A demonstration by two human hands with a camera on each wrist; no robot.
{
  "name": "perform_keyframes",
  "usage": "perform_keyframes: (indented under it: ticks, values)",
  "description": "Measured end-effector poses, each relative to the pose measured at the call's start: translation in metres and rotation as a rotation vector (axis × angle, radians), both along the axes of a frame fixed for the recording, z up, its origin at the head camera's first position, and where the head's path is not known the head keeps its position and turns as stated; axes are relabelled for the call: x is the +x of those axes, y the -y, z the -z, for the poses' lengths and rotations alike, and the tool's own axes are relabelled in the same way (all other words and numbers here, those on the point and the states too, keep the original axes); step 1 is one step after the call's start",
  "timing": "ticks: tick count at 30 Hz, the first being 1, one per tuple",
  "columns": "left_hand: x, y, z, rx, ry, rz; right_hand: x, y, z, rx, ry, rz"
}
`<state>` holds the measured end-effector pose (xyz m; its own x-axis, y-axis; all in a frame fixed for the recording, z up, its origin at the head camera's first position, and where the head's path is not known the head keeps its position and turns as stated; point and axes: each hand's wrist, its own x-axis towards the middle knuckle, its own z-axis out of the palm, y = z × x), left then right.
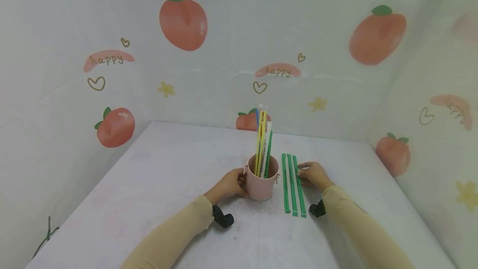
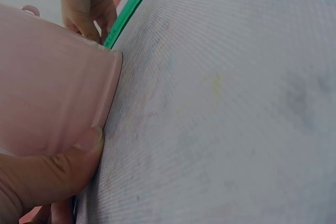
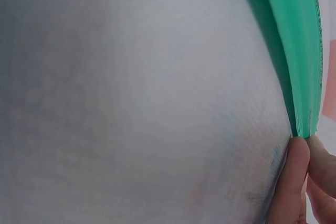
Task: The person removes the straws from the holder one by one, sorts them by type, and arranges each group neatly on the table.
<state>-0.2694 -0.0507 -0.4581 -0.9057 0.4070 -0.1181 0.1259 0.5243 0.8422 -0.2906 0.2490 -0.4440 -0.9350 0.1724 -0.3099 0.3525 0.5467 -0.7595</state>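
A small pink bucket (image 1: 260, 188) stands upright on the table, holding several long wrapped straws (image 1: 263, 144) in yellow, blue, white and green. My left hand (image 1: 233, 184) grips the bucket's left side; its thumb (image 2: 79, 166) presses low on the wall in the left wrist view. Right of the bucket, three green wrapped straws lie side by side. On the rightmost green wrapped straw (image 1: 300, 190) my right hand (image 1: 313, 175) has its fingers. The right wrist view shows thumb and finger pinching the edge of that green wrapper (image 3: 296, 51).
The white tabletop (image 1: 179, 161) reaches back to a hanging cloth (image 1: 224, 65) printed with fruit and hearts. Two more green straws, the left one (image 1: 285, 184) and the middle one (image 1: 292, 186), lie between bucket and right hand. Black cameras sit on both wrists.
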Motion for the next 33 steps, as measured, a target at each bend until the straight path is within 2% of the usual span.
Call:
perform_keyframes:
  ticks: [13, 23, 33]
  values:
    - [-0.0009, 0.0003, 0.0001, 0.002, 0.005, -0.001, -0.0001, -0.0009, 0.0002, -0.021, 0.012, 0.009]
    - [0.0021, -0.0002, -0.0042, -0.007, 0.014, -0.019, 0.001, -0.0009, 0.0001, -0.067, 0.012, 0.019]
    - [0.0003, -0.0004, -0.0021, -0.016, 0.02, -0.026, -0.0023, -0.0013, -0.0034, -0.026, 0.025, -0.024]
